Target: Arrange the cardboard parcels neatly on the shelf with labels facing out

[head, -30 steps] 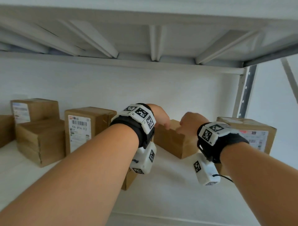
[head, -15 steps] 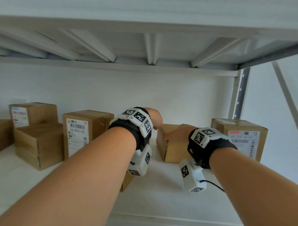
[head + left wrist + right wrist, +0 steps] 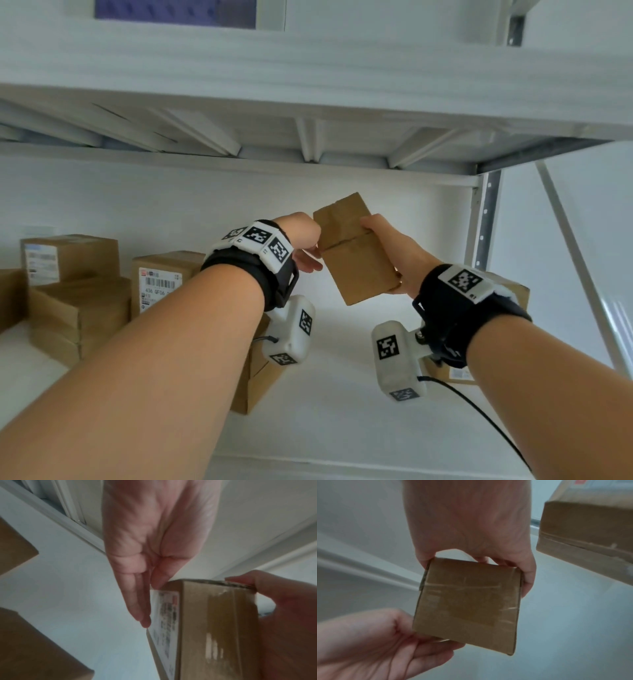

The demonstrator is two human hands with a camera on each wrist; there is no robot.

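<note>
A small brown cardboard parcel point(image 3: 352, 253) hangs tilted in the air above the white shelf board point(image 3: 342, 428). My right hand point(image 3: 380, 240) grips it from the right, thumb on one edge and fingers curled over the other point(image 3: 475, 573). My left hand point(image 3: 306, 253) touches its left side. In the left wrist view the left hand's point(image 3: 150, 603) straight fingers lie along the white shipping label point(image 3: 166, 615), which faces left. A taped face point(image 3: 467, 601) of the parcel point(image 3: 214, 628) points toward the wrist cameras.
Labelled boxes stand on the shelf at left point(image 3: 161, 277), beside a stack of plain and labelled ones point(image 3: 75, 308). Another box point(image 3: 260, 377) lies under my left wrist and one point(image 3: 513, 291) behind my right wrist. The upper shelf's ribs point(image 3: 308, 144) are close overhead; an upright point(image 3: 486, 222) stands at right.
The parcel was resting on the shelf between my hands; it is now lifted and tilted in the air. Both hands rose with it and the view tipped upward.
</note>
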